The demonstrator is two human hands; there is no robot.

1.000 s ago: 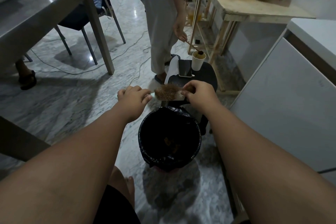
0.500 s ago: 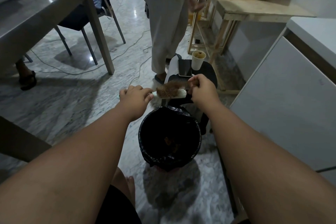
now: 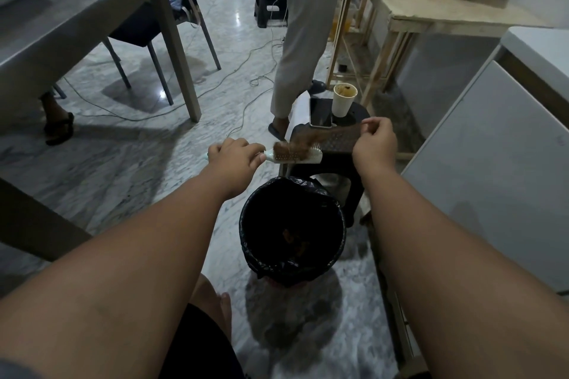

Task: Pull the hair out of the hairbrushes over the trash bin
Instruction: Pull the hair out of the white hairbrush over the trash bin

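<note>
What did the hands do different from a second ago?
The right hand has pulled away to the right, stretching the hair off the hairbrush. The left hand still holds the handle, and the trash bin stays put.

**Materials and finishes**

Hairbrush (image 3: 297, 157) looked pale glossy plastic, matted with brown fibrous hair (image 3: 311, 141). Trash bin (image 3: 292, 268) liner – thin, crinkled, shiny black plastic. Floor (image 3: 123, 163) was polished marble, reflective. Stool (image 3: 338, 148) – dark matt plastic. Cup (image 3: 343, 104) paper; side table (image 3: 431, 0) raw rough wood.
</note>
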